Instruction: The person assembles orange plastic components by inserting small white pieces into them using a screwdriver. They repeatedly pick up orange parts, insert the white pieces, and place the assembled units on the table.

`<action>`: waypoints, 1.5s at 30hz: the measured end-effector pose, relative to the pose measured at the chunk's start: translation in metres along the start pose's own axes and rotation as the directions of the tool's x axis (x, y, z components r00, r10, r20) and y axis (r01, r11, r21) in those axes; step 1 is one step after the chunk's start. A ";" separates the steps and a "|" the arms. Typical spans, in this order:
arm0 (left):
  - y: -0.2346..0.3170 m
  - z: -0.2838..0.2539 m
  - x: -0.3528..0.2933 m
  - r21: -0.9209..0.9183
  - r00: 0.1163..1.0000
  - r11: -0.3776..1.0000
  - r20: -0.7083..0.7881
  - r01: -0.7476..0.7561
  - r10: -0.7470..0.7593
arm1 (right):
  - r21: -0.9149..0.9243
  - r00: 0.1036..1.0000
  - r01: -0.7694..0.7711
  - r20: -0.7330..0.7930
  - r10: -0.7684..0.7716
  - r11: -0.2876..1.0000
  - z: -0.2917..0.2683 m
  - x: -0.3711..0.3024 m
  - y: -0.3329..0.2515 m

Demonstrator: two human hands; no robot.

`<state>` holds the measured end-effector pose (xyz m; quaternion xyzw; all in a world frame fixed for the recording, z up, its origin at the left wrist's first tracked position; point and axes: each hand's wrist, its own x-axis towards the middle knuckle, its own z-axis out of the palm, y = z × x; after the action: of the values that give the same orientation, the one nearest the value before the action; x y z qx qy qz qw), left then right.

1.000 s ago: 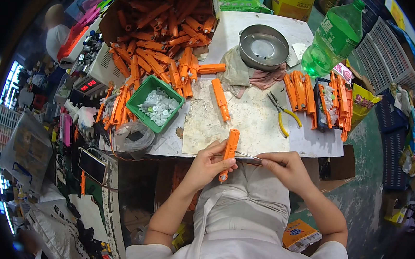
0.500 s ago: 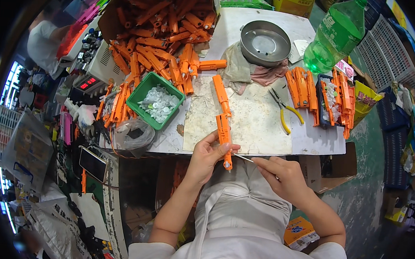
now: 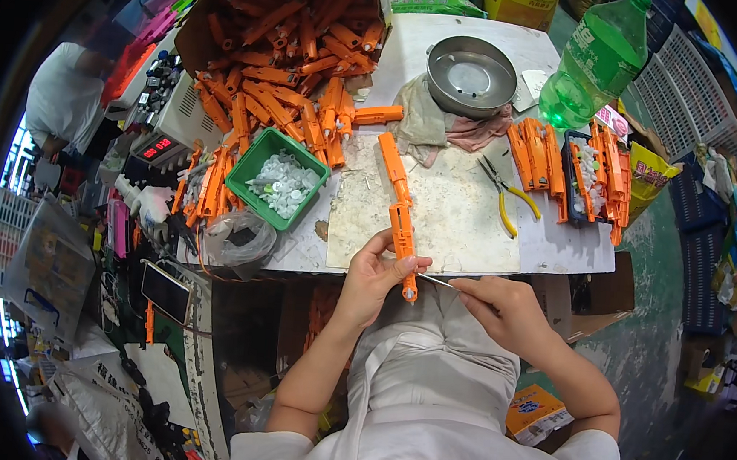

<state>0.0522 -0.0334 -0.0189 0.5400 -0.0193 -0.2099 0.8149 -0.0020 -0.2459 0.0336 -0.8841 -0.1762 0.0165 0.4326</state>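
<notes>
At the table's near edge, my left hand (image 3: 376, 275) is closed round a long orange plastic part (image 3: 404, 241). A second orange piece (image 3: 392, 162) lies on the worn board, its near end at the far tip of the held part. My right hand (image 3: 500, 308) grips a thin metal rod tool (image 3: 435, 280) that points left at the held part's lower end. The tool's handle is hidden in my fingers, and I cannot tell if its tip goes into the part. Left of the board, a green tray (image 3: 237, 172) holds small whitish plastic pieces.
A large box (image 3: 196, 34) of orange parts spills over the table's far left. Yellow-handled pliers (image 3: 505, 197) lie on the right. Behind are a metal bowl (image 3: 472, 75), rags (image 3: 419, 122) and a green bottle (image 3: 598, 62). Several orange parts (image 3: 538, 156) stand in a row at right.
Both my hands, the orange part and the rod tool have shifted slightly right. A person in white at the far left has moved further into view.
</notes>
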 end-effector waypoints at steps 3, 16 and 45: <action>-0.001 0.010 -0.003 0.045 0.999 0.998 -0.005 -0.043 0.044 | 0.400 0.959 -0.268 0.195 0.205 0.876 0.000 0.001 0.025; 0.002 0.009 0.000 -0.047 0.998 0.999 -0.051 -0.027 0.024 | -0.275 0.978 0.197 -0.016 -0.209 0.941 0.002 -0.007 0.007; -0.006 -0.005 0.005 -0.203 0.875 0.884 -0.346 -0.421 0.338 | -0.662 0.919 0.009 -0.290 -0.268 0.749 -0.005 0.062 0.057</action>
<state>0.0562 -0.0324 -0.0274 0.4338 0.0272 0.0396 0.8997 0.0738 -0.2618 0.0000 -0.9495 -0.1532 -0.2437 0.1249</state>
